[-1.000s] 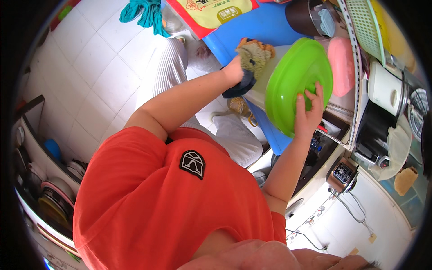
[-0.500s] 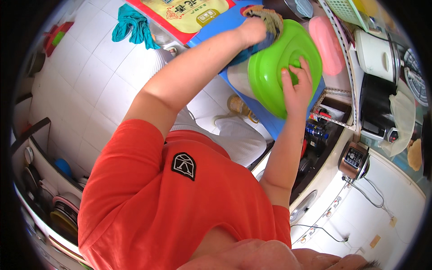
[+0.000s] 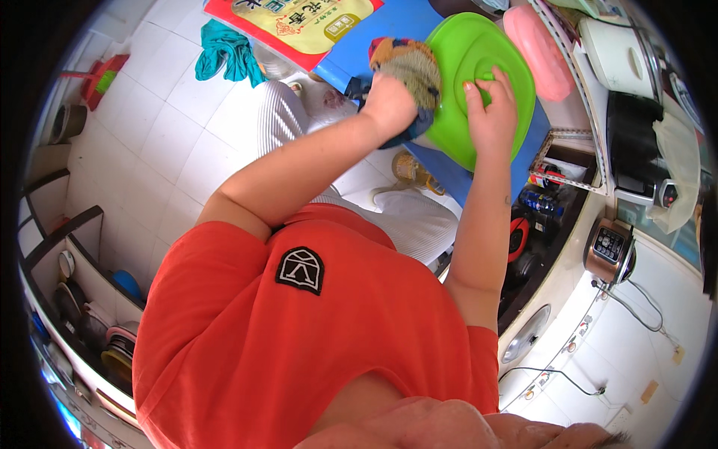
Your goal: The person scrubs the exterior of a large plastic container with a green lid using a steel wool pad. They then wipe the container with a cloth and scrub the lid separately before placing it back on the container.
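A bright green plastic lid (image 3: 446, 97) with a raised centre lies tilted above a blue surface (image 3: 441, 172). My right hand (image 3: 491, 120) has its fingers closed around the small handle in the lid's middle. My left hand (image 3: 390, 106) is bunched around a thick multicoloured cloth (image 3: 415, 71), striped in red, orange, tan and dark blue. The cloth presses at the lid's left rim, and the fingers under it are partly hidden. Whatever lies beneath the lid is mostly covered by it and by the cloth.
A red and yellow package (image 3: 314, 30) lies on the blue surface's far left. Beyond the lid are a pink oblong container (image 3: 538, 52) and a white appliance (image 3: 613, 56). A teal cloth (image 3: 224, 52) hangs at far left. A yellowish jar (image 3: 407, 168) stands below.
My left hand has brought the cloth from the lid's far side back toward me along its left rim. My right hand keeps its grip; the lid looks slightly turned.
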Action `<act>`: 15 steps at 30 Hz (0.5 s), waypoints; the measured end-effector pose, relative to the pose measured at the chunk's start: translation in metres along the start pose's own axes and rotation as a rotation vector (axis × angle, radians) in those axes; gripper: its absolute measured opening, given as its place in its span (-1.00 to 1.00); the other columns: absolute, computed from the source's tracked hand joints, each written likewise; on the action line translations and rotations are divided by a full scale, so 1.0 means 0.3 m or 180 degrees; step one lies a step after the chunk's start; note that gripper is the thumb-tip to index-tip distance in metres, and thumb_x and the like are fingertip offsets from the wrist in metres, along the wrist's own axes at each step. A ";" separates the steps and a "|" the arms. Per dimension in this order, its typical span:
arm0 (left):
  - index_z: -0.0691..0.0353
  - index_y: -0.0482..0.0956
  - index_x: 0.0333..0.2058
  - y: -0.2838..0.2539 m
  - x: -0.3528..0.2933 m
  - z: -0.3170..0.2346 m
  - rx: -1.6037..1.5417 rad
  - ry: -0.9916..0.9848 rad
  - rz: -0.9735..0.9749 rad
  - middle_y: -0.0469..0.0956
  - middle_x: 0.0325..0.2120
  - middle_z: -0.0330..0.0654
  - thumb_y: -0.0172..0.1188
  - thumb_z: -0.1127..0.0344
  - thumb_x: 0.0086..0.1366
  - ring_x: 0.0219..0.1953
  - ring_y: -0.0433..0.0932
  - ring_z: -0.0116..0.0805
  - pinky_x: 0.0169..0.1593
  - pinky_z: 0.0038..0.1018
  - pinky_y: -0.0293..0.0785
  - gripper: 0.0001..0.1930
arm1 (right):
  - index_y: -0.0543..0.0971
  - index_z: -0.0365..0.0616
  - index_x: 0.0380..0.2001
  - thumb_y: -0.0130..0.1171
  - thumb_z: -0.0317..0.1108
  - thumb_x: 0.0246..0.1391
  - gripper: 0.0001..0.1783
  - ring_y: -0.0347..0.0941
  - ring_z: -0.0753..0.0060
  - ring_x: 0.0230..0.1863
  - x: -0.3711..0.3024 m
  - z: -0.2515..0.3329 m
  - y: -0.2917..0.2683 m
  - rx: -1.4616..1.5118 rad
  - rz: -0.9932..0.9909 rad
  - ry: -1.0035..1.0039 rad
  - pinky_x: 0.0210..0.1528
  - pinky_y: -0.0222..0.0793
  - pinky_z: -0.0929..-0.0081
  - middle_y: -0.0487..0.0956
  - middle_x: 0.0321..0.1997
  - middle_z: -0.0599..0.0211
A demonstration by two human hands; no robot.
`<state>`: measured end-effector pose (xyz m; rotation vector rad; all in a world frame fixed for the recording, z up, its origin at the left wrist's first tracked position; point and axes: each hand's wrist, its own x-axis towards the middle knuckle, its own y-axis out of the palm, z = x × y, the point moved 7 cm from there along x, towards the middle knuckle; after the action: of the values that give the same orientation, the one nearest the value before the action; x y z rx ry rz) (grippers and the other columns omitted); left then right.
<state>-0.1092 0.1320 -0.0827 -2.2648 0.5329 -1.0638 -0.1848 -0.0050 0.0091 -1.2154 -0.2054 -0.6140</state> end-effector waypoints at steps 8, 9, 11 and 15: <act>0.16 0.51 0.15 0.090 -0.133 0.004 0.0523 -0.0075 0.0887 0.49 0.17 -0.04 0.01 0.24 0.29 0.24 0.39 -0.02 0.29 -0.02 0.19 -0.54 | 0.64 -0.22 -0.23 0.33 -0.23 0.07 -0.71 0.42 0.02 0.24 -0.001 0.024 -0.042 0.0200 -0.0372 -0.0023 0.26 0.34 0.27 0.51 0.23 0.04; 0.17 0.49 0.16 0.039 -0.128 -0.001 0.0304 0.0093 0.0304 0.47 0.17 -0.04 -0.01 0.24 0.30 0.27 0.36 -0.02 0.31 -0.04 0.17 -0.54 | 0.63 -0.21 -0.21 0.32 -0.26 0.08 -0.73 0.43 0.05 0.22 -0.009 0.024 -0.071 0.0557 -0.0595 0.0099 0.24 0.35 0.31 0.52 0.22 0.06; 0.18 0.45 0.17 -0.120 -0.066 -0.099 0.1256 -0.0026 0.1085 0.42 0.21 -0.05 -0.06 0.27 0.37 0.28 0.33 -0.10 0.38 -0.21 0.12 -0.58 | 0.62 -0.20 -0.18 0.28 -0.34 0.10 -0.76 0.46 0.12 0.17 -0.069 -0.045 -0.148 0.1028 -0.1193 0.0353 0.20 0.38 0.36 0.53 0.20 0.09; 0.29 0.46 0.08 -0.086 -0.082 0.158 -0.3414 -0.1934 -0.0232 0.59 -0.06 -0.10 -0.07 0.39 0.44 -0.05 0.58 -0.24 0.00 -0.33 0.54 -0.70 | 0.61 -0.24 -0.17 0.19 -0.48 0.15 -0.82 0.49 0.30 0.09 -0.265 -0.197 -0.246 0.1648 -0.2198 0.0866 0.10 0.45 0.40 0.55 0.10 0.14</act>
<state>-0.0837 0.1810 -0.1043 -3.3262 0.8769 0.0253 -0.3005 -0.0486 0.0111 -0.5294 -0.5277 -1.2276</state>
